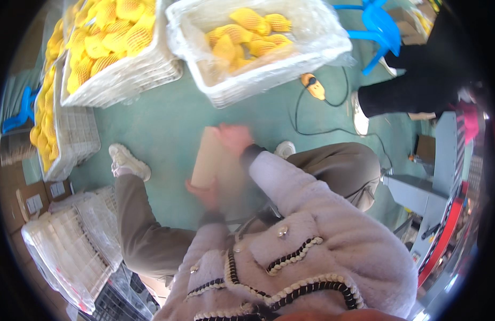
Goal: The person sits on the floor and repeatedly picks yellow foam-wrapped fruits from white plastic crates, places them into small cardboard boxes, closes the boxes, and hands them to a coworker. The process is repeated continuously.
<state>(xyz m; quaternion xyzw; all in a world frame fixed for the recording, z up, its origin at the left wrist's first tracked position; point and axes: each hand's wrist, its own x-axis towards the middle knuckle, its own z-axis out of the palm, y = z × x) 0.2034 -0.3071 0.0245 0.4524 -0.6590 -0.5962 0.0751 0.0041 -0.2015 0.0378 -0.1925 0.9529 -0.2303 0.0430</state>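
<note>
Between my knees, above the green floor, I hold a plain brown cardboard box (205, 158) tilted upright. My right hand (234, 138) grips its far upper end, fingers closed over the edge. At the near lower end, my left hand (206, 195) is closed round the other edge, the thumb along the side. Both hands and the box's right face are smeared by motion. Whether the box is folded flat or opened out, I cannot tell.
Ahead stands a white plastic-lined crate (221, 99) with yellow net-wrapped fruit; a fuller crate (116, 80) is left of it. A yellow power socket (313, 86) with a black cable lies on the floor. Right are a blue stool (380, 27), another person's legs (397, 93) and a grey-red machine (418, 190).
</note>
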